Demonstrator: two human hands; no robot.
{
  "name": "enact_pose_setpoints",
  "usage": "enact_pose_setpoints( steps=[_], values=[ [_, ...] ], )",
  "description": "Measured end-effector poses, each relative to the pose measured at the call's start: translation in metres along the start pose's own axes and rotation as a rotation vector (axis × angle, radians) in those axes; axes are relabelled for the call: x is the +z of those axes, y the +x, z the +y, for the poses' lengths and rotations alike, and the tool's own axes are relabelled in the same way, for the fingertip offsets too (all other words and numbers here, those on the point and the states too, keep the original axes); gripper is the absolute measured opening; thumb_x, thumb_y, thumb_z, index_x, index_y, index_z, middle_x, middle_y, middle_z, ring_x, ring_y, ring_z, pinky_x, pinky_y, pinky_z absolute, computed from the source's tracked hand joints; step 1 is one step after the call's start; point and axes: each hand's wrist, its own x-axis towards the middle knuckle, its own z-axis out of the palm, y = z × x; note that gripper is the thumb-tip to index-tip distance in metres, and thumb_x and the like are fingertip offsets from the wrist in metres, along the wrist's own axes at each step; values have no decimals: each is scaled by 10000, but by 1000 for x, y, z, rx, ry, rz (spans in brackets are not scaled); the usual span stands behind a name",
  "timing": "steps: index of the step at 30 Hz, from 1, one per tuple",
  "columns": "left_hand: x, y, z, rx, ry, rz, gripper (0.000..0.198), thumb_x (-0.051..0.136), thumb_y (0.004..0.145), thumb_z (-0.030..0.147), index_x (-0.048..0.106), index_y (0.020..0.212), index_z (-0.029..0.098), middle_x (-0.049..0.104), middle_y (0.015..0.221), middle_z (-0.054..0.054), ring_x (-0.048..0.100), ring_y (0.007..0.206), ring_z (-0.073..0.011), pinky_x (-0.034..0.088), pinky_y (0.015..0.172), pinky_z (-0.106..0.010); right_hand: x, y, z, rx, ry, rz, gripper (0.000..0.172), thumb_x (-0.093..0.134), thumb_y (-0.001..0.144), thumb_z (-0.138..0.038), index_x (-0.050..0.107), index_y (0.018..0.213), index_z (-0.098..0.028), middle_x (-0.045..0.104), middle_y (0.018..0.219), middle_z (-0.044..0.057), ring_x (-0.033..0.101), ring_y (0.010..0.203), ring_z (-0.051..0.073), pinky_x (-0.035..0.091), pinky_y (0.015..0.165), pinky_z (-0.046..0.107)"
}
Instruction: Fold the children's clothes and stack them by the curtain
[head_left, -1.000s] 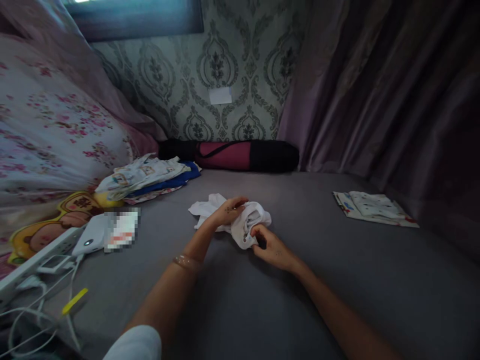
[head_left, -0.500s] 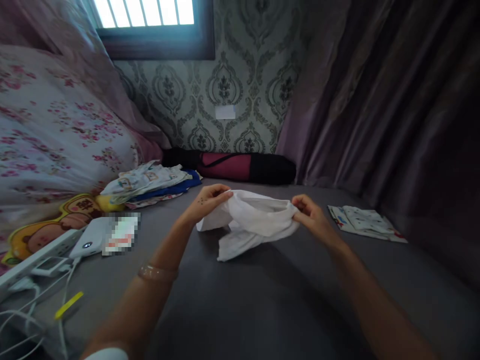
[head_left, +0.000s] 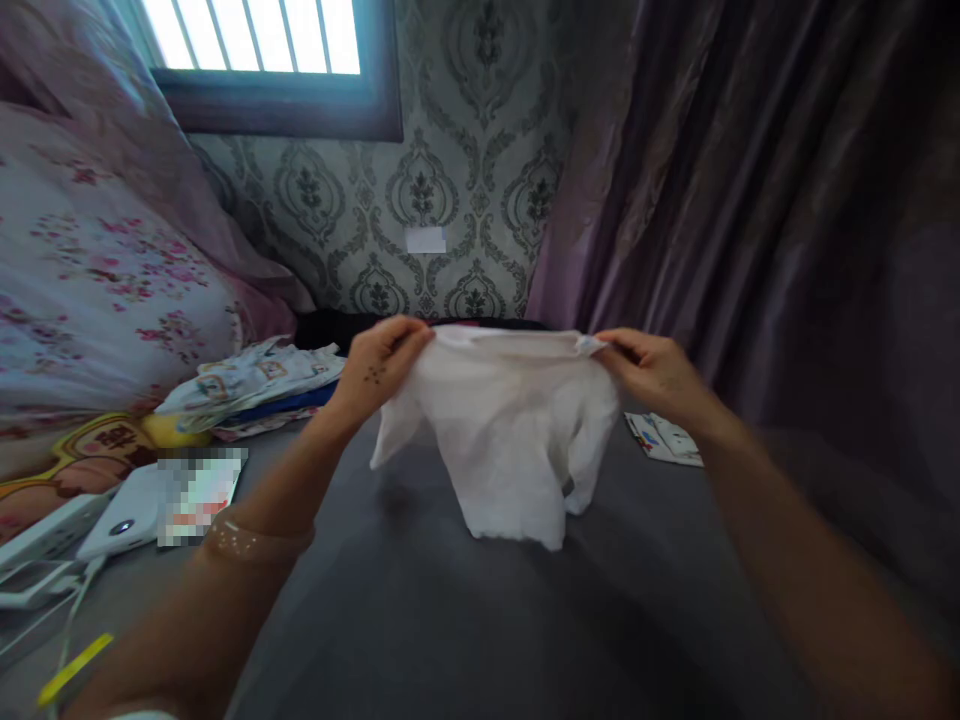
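Observation:
A small white long-sleeved shirt (head_left: 510, 430) hangs spread out above the grey bed sheet (head_left: 420, 620). At its upper left edge my left hand (head_left: 382, 365) pinches the cloth near the shoulder. The opposite shoulder is gripped by my right hand (head_left: 652, 370), with thumb and fingers closed on it. Between the two hands the neckline runs nearly straight. The sleeves dangle at the sides and the lower hem hangs free, slightly blurred.
A pile of clothes (head_left: 262, 380) lies at the left, beside a yellow cartoon cushion (head_left: 97, 450). Nearer are a white box-like device (head_left: 124, 515), a power strip with cables (head_left: 60, 535) and a yellow strip (head_left: 75, 670). A folded printed cloth (head_left: 664, 440) lies right, partly hidden by my arm.
Both hands have risen and moved slightly apart with the shirt. The bunched shirt has dropped open and now hangs down. The view has shifted a little to the right.

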Motion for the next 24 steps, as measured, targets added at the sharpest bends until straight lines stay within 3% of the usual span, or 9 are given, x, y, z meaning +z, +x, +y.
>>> enact_pose_setpoints(
  steps=[2,3,5,7,10,13,18,21,24],
  values=[
    [-5,14,3,168,147,167,205,494,903,332,625,927,176,597,863,-42,529,815,-167,412,742,-280,2,4,-5,-47,-52,192,340,460,945,-439,647,1105,-204,683,966,61,634,886,211,511,746,341],
    [-7,20,2,226,200,120,193,485,905,325,612,923,181,593,872,-47,534,834,-176,413,763,-285,4,6,-7,-86,-91,183,324,450,955,-417,638,1117,-210,679,996,65,630,917,215,506,776,351],
    [-8,29,-5,263,275,-161,155,505,885,320,595,860,197,577,807,-34,540,788,-177,412,739,-272,7,10,-10,-166,-187,36,292,447,963,-384,645,1100,-219,673,1018,66,626,947,221,492,817,358],
    [-7,32,-15,217,314,-232,153,490,890,318,582,852,202,569,794,-28,541,767,-176,405,722,-262,9,14,-10,-184,-282,9,296,430,973,-368,637,1121,-216,659,1045,76,619,977,229,479,841,362],
    [-4,33,-22,148,304,15,191,420,920,302,572,906,186,572,842,-40,530,800,-175,393,736,-268,10,23,-7,-173,-365,53,296,418,978,-360,619,1151,-228,647,1056,72,613,981,226,475,832,355],
    [-1,36,-26,105,222,-150,161,481,876,304,570,832,177,541,730,-6,490,702,-150,372,665,-249,11,32,0,-201,-354,-66,255,454,960,-350,645,1088,-240,665,1007,51,621,942,212,479,811,340],
    [5,46,-35,16,88,-228,165,494,851,312,565,821,166,475,647,30,407,616,-117,322,573,-226,14,41,14,-174,-294,-34,260,482,938,-351,678,1043,-215,685,982,66,630,933,227,477,819,368],
    [8,50,-37,-35,-6,-201,151,504,832,295,573,845,161,466,644,34,404,606,-109,322,555,-217,16,43,16,-136,-247,7,255,507,920,-355,698,1012,-214,698,941,60,641,896,225,480,792,358],
    [10,51,-35,-76,-78,-320,184,534,800,292,606,885,145,525,688,17,446,619,-109,346,551,-215,16,44,14,-81,-213,49,249,532,895,-359,715,975,-211,709,903,55,649,835,218,484,741,336]
  ],
)
